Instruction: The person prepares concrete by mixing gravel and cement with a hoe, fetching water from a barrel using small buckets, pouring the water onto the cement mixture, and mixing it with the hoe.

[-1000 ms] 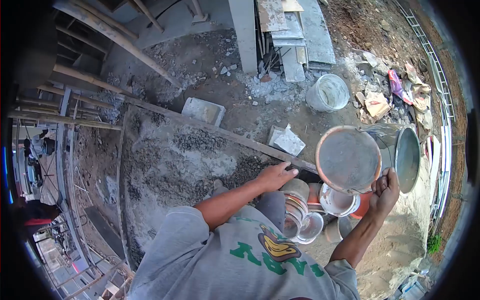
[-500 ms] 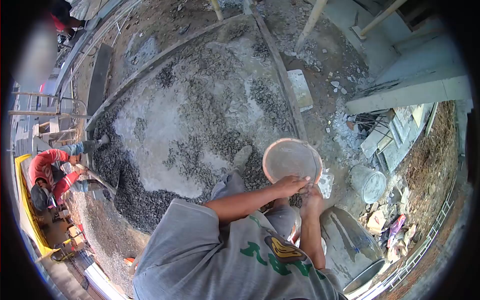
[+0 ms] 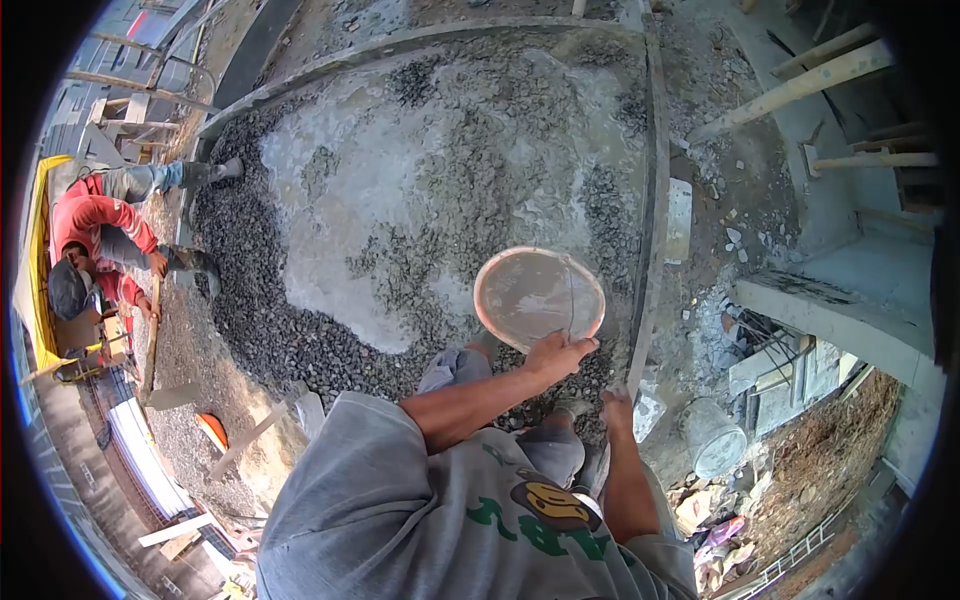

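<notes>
An orange-rimmed bucket [image 3: 597,325] full of grey, watery liquid is in front of me, over the wet gravel and cement mix [image 3: 440,190]. Its thin wire handle [image 3: 571,290] lies across the top. My left hand [image 3: 558,356] is closed at the bucket's near edge, by the lower end of the handle. Lower right, my right hand [image 3: 617,411] is apart from the bucket, beside the near end of a long form board [image 3: 655,200]. Its fingers look loosely apart, with nothing visible in them.
A co-worker in red [image 3: 95,225] bends at the left edge, gripping a long-handled tool [image 3: 152,340]. Another grey-smeared bucket [image 3: 715,440] stands at right. Beyond it are rubble and a concrete ledge [image 3: 840,310]. Poles [image 3: 790,90] lean at upper right.
The bucket has moved left, over the mix. My right hand has come away from the left one and from the bucket. The co-worker's tool has swung down, away from the gravel.
</notes>
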Tool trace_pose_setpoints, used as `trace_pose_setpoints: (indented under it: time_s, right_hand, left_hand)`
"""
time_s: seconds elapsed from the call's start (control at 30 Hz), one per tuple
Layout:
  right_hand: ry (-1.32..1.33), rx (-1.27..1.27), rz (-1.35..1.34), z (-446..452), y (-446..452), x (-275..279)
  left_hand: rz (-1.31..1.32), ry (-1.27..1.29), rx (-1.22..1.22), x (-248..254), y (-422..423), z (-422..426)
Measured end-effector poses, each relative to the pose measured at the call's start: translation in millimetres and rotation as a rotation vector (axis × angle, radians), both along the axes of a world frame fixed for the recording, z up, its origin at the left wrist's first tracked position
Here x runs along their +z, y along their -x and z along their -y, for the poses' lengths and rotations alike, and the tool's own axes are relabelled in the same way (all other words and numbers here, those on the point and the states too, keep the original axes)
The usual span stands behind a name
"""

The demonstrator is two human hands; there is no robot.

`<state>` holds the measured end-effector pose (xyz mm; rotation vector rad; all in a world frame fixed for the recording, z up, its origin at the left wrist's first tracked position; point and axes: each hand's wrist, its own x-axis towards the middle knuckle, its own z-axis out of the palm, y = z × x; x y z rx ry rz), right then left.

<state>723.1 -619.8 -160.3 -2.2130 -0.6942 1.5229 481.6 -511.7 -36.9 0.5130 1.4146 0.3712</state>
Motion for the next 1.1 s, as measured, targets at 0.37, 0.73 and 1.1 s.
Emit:
trace_pose_setpoints:
  time_s: [0.37,0.73,1.1]
  right_hand:
    - [0.102,0.425,-0.06,-179.1,127.1,-38.9]
    - [-0.24,1.046,0.256,-143.5,236.1,-11.0]
    - [-0.501,1.012,0.05,-106.1,254.8,49.7]
  left_hand:
    - [0.113,0.135,0.504,1.5,95.0,31.7]
    - [0.113,0.351,0.929,-163.2,113.9,143.0]
    - [-0.63,0.443,0.421,-192.4,138.5,136.5]
